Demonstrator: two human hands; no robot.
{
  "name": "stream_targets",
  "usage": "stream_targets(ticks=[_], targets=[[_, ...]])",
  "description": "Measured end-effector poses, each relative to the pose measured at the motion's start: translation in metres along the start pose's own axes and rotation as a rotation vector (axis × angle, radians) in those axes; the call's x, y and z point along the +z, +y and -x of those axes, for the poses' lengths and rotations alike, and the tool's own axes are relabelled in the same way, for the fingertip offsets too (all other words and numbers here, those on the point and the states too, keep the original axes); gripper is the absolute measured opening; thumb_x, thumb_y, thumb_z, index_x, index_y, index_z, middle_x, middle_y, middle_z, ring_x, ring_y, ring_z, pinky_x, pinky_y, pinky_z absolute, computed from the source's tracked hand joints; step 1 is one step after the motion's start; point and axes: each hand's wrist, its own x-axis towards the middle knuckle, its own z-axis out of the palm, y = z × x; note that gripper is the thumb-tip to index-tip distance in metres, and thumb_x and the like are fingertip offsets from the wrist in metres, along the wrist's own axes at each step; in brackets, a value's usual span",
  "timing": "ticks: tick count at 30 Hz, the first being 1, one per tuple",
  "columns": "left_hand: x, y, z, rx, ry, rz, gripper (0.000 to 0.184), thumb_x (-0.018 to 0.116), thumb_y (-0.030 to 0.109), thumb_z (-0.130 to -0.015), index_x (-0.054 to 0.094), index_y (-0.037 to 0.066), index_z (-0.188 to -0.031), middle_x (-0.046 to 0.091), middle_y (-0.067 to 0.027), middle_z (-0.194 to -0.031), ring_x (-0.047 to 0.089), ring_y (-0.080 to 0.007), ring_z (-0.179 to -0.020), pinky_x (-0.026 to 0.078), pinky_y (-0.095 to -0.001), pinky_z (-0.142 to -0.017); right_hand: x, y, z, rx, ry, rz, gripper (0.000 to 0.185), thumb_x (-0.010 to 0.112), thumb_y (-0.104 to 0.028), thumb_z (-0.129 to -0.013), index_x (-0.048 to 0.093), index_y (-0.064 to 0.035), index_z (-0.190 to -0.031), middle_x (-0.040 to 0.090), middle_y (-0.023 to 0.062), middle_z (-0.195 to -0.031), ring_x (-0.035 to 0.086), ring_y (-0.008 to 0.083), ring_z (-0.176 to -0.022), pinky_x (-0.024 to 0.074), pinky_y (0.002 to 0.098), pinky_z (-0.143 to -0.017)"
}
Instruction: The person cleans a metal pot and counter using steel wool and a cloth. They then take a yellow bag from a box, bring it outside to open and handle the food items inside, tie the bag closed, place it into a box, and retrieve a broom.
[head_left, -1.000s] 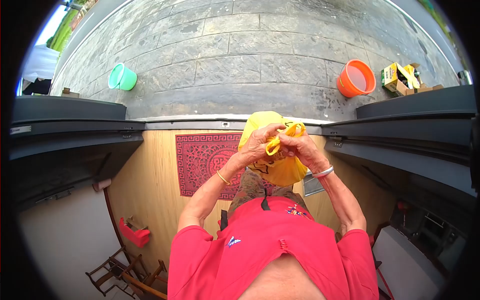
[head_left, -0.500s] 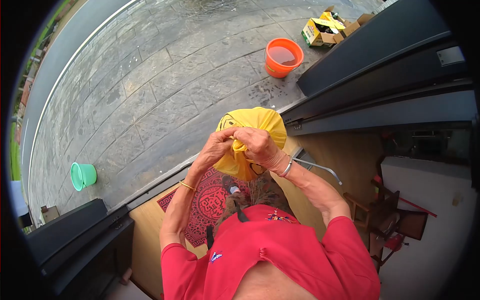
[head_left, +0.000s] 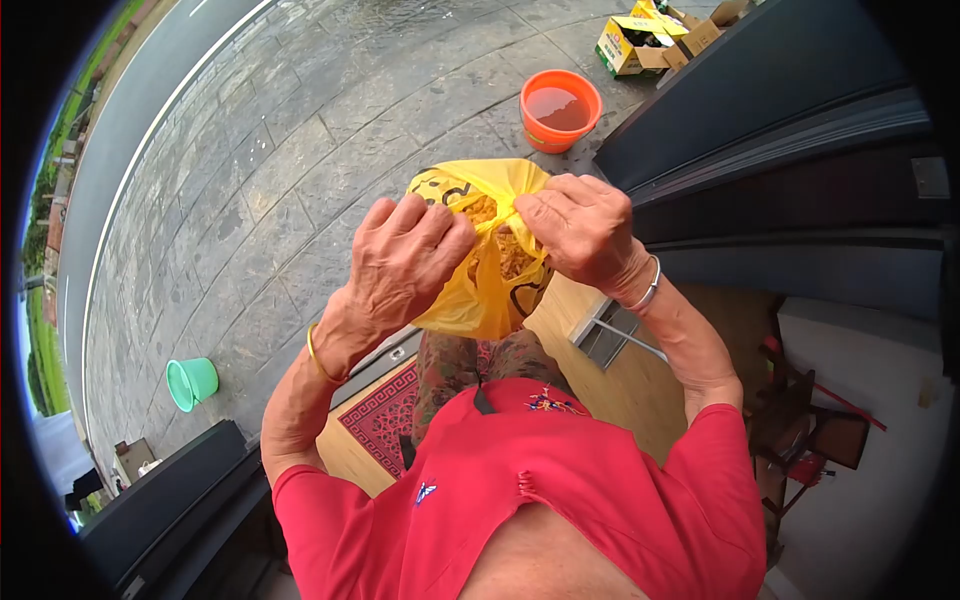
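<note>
A yellow plastic bag with dark printed marks hangs between my two hands, in front of my body. Through its parted top, crumbly orange-brown contents show; I cannot tell what they are. My left hand, below a gold bangle, is closed on the left side of the bag's mouth. On the other side, my right hand pinches the bag's gathered top, a silver bangle at its wrist. The fingertips of the left hand are partly hidden behind the knuckles.
An orange bucket of murky liquid stands on the grey paving. Open cartons lie behind it. A green bucket is at left. Dark door panels flank the threshold; a patterned red mat and wooden chair are inside.
My hands have moved apart and up, the left one leftward and the right one rightward. The bag's bunched top has spread, and its contents now show.
</note>
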Motion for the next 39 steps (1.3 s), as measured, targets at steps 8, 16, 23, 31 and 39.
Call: stream_targets(ticks=[8,16,23,31,39], targets=[[0.102,-0.106,0.008,-0.007,-0.245,0.075,0.006,0.058,0.008,-0.072,0.054,0.01,-0.077,0.053,-0.0042,-0.07,0.053,-0.0214,-0.071,0.041,-0.0336,-0.06,0.071,0.061,0.059,0.57,-0.15,-0.034,0.03,0.067,-0.023,-0.078,0.051,-0.0044,-0.061,0.05,0.0114,-0.053,0.051,0.0291,-0.049,0.04,0.0359,-0.047],[0.157,-0.134,-0.065,0.031,-0.02,0.623,0.005,0.057,0.006,-0.079,0.052,0.006,-0.082,0.05,-0.0093,-0.073,0.052,-0.0272,-0.071,0.043,-0.0366,-0.059,0.138,0.078,0.004,1.484,0.593,-1.476,0.027,0.062,-0.025,-0.088,0.063,0.0019,-0.089,0.064,0.0069,-0.077,0.058,0.0096,-0.059,0.0499,0.0209,-0.058],[0.174,-0.198,-0.1,0.171,-0.049,0.74,0.017,0.057,0.004,-0.074,0.051,0.005,-0.09,0.055,-0.0118,-0.097,0.06,-0.0303,-0.078,0.049,-0.0377,-0.062,0.195,0.086,-0.068,1.064,0.232,-0.533,0.017,0.062,-0.002,-0.078,0.057,0.0033,-0.094,0.057,0.0111,-0.073,0.057,0.0181,-0.07,0.0457,0.0305,-0.064],[0.196,-0.271,-0.117,0.007,-0.326,0.996,0.034,0.058,0.02,-0.087,0.045,0.001,-0.112,0.059,-0.0217,-0.09,0.059,-0.0408,-0.085,0.048,-0.041,-0.071,0.223,0.13,-0.105,1.126,0.169,-0.555,0.011,0.059,-0.003,-0.08,0.057,0.0067,-0.085,0.054,0.0156,-0.072,0.053,0.0247,-0.063,0.0425,0.0326,-0.058],[0.23,-0.321,-0.174,-0.344,-0.468,1.34,0.025,0.061,0.005,-0.084,0.043,0.002,-0.102,0.054,-0.0013,-0.073,0.05,-0.0079,-0.069,0.041,-0.0225,-0.062,0.249,0.188,-0.115,1.386,0.514,-0.918,0.015,0.06,-0.012,-0.087,0.065,-0.0001,-0.094,0.062,0.0021,-0.072,0.057,0.006,-0.06,0.0428,0.0197,-0.051]])
